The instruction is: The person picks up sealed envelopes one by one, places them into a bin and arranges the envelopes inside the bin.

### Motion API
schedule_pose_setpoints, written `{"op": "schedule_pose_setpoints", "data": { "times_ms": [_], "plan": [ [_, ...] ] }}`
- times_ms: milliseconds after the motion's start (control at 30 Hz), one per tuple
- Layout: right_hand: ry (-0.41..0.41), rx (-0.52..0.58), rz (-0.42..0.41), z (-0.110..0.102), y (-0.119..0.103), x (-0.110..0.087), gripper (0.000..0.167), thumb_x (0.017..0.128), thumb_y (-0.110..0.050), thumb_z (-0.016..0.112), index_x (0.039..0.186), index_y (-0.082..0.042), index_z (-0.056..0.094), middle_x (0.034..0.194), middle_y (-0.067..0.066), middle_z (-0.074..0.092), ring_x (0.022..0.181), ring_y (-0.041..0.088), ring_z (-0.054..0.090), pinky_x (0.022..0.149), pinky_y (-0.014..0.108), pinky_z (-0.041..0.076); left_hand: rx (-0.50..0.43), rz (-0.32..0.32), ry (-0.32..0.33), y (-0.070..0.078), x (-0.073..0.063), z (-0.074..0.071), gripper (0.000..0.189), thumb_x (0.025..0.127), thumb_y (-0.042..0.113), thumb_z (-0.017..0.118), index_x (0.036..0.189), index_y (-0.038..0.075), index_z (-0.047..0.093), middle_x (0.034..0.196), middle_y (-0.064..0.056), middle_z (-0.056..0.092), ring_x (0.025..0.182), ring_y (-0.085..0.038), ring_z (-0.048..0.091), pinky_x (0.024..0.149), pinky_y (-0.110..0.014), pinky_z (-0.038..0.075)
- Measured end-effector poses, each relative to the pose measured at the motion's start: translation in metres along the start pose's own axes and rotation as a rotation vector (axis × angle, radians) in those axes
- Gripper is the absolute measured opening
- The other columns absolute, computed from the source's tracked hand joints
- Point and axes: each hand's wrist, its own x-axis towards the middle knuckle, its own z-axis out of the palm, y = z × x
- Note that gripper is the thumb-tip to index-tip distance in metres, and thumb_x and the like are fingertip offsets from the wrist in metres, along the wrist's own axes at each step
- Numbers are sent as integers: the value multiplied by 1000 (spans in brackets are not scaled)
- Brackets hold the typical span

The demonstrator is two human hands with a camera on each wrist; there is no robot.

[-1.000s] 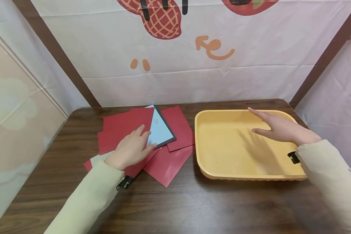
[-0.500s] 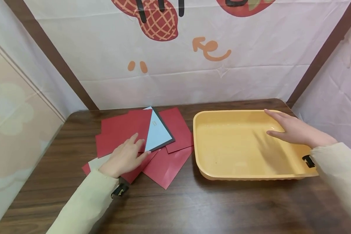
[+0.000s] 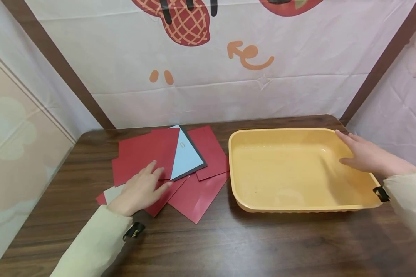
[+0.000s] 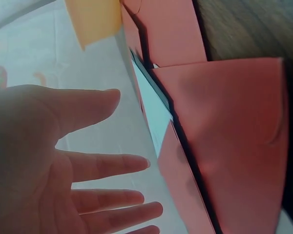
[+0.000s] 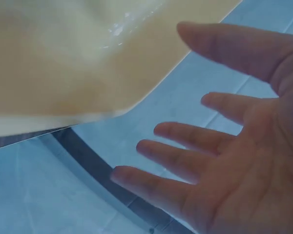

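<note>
Pale sheet partly behind left hand

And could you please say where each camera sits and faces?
Head: worn there, facing forward and down at red papers and yellow tray; left hand, right hand, sleeves show.
Left wrist: worn there, facing red papers; left hand shows.
Right wrist: worn there, facing yellow tray; right hand shows.
Head and right wrist share yellow tray.

Smooth, shiny plastic forms the yellow tray, with matt red paper sheets to the left of it, a wood-grained surface of soft sheen beneath it and creased cloth behind it
</note>
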Motion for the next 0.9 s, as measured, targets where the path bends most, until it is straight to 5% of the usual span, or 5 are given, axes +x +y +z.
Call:
{"op": "schedule_pose_setpoints", "data": {
  "times_ms": [233,567,900],
  "plan": [
    [-32,-1,34,1,10,-7,84,84,-4,64,143,18,10,133,53,22,122,67,24,98,71,26,-2,-20,-6,-4,-6,0,61,87,33,66,132,-5,50,145,-32,34,129,-51,38,96,-60,43],
    [-47,8,13,6,22,-11,84,80,-3,63,139,23,10,105,43,54,90,46,58,78,57,45,1,-45,-13,-8,-15,3,67,84,36,69,134,-5,49,144,-32,35,128,-51,39,94,-60,45],
    [-87,64,38,11,29,-15,94,77,-3,64,140,23,-1,128,52,30,102,54,53,84,58,43,7,-36,-1,-10,-17,6,66,86,36,68,133,-6,49,144,-34,35,126,-52,41,94,-59,45]
  ]
}}
